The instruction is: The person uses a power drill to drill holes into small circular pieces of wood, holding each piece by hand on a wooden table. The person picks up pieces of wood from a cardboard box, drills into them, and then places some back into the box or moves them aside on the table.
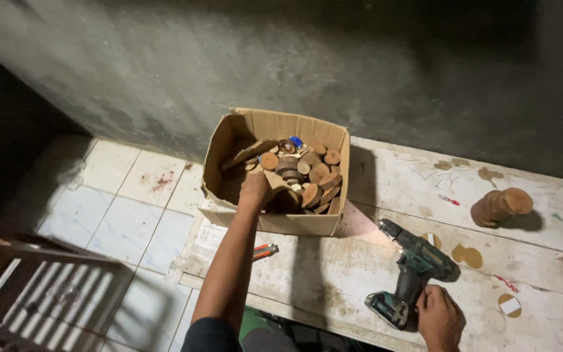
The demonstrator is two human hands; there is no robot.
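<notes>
the cardboard box (275,171) blocks the table's (333,274) left end — its upright walls leave entry only from above, and wooden discs (311,176) crowd its right half. the left hand (255,189) fills the roomier left side. in front of the box, only small pliers (264,250) lie in the way. to the right, the cordless drill (412,274) stands under the right hand (439,317); between it and the stack of wooden discs (500,205) near the far edge the tabletop is mostly open — flat round offcuts (467,255) barely rise.

Brown wooden discs (307,173), tan cardboard box (275,125), teal (black-trimmed) drill (412,270)
</notes>
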